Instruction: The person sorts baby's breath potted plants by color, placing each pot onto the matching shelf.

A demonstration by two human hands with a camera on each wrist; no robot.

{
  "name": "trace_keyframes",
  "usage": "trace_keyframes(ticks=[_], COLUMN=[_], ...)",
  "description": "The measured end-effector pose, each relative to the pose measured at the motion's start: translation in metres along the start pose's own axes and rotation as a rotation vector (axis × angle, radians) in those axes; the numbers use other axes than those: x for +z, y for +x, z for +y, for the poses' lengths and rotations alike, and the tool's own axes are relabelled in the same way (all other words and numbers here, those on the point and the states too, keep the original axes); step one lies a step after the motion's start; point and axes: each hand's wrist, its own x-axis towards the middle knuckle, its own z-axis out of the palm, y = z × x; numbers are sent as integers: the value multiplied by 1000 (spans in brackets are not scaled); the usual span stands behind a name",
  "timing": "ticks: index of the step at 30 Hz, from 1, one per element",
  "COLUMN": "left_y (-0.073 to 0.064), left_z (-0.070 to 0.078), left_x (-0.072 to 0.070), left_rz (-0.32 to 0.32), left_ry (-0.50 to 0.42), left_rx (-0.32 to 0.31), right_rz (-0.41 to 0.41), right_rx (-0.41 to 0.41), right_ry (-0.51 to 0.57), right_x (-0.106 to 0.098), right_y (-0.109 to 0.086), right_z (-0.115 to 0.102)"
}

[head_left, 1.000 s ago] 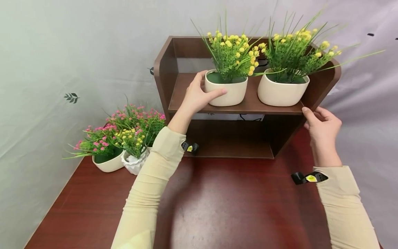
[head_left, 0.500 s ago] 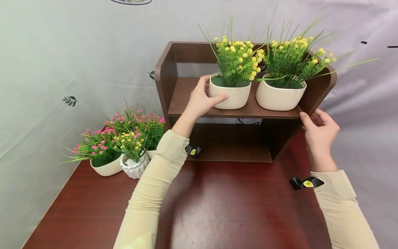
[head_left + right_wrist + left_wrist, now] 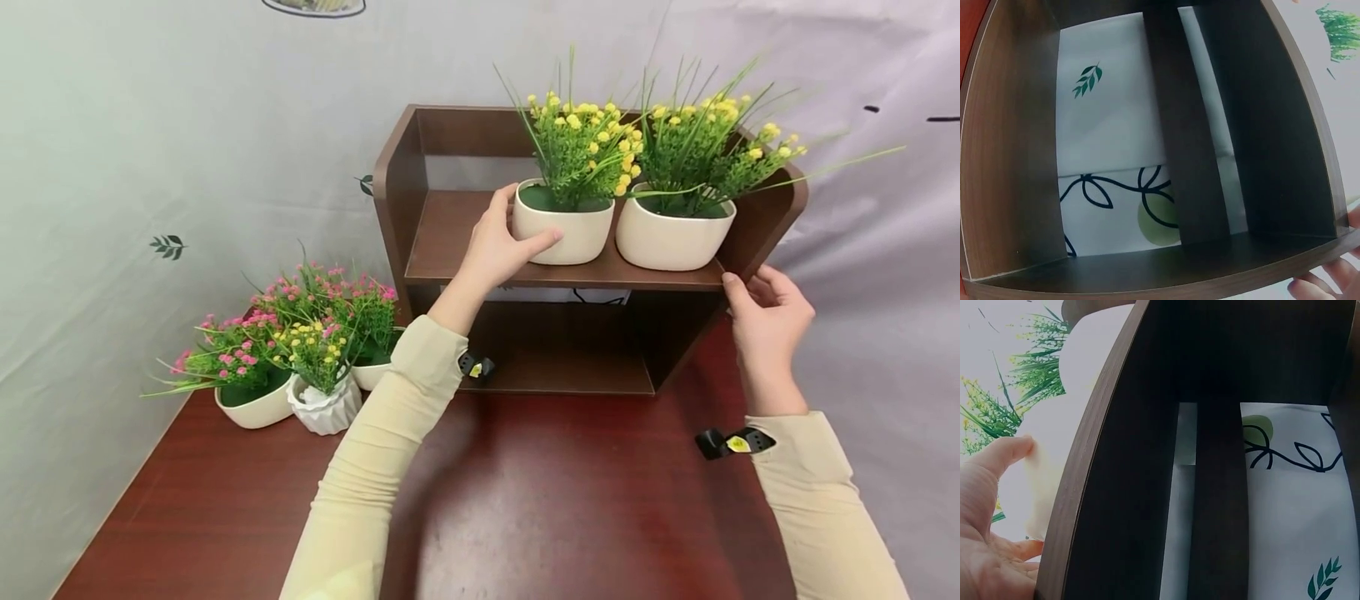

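Leaf-print wall cloth [image 3: 206,167], far left. Pink-flowered plant [image 3: 255,408] in an oval cream pot, on the left of the dark red table [image 3: 562,492]. Ribbed white pot [image 3: 330,408] with yellow flowers, just right of it. Second pink-flowered plant [image 3: 371,325], farther back, its cream pot partly behind the left sleeve [image 3: 375,467]. Brown two-tier shelf [image 3: 450,229], far side of the table. Left hand [image 3: 498,250]: holds the middle flowerpot [image 3: 577,237], thumb across its near face, fingers round its left side. This pot: upright, yellow-flowered, on the upper board. Right flowerpot [image 3: 671,240]: matching, just beside it; contact uncertain. Right hand [image 3: 772,321]: thumb and fingers pinch the shelf's right side panel at its near edge.
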Motion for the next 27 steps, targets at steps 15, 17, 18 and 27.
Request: trace_keyframes(ticks=[15,17,18,27], left_y=[-26,-32,-34,-59], left_z=[1,2,2,-5], left_x=[-18,-21,-23,-37], left_rz=[8,8,11,70], left_ry=[173,173,167,162], left_rx=[89,105,114,255], right_rz=[3,6,6,5], right_rx=[-9,-6,-4,-33], right_ry=[47,49,49,-52], right_x=[2,2,1,0], right_y=[0,0,0,1], right_z=[1,2,2,2])
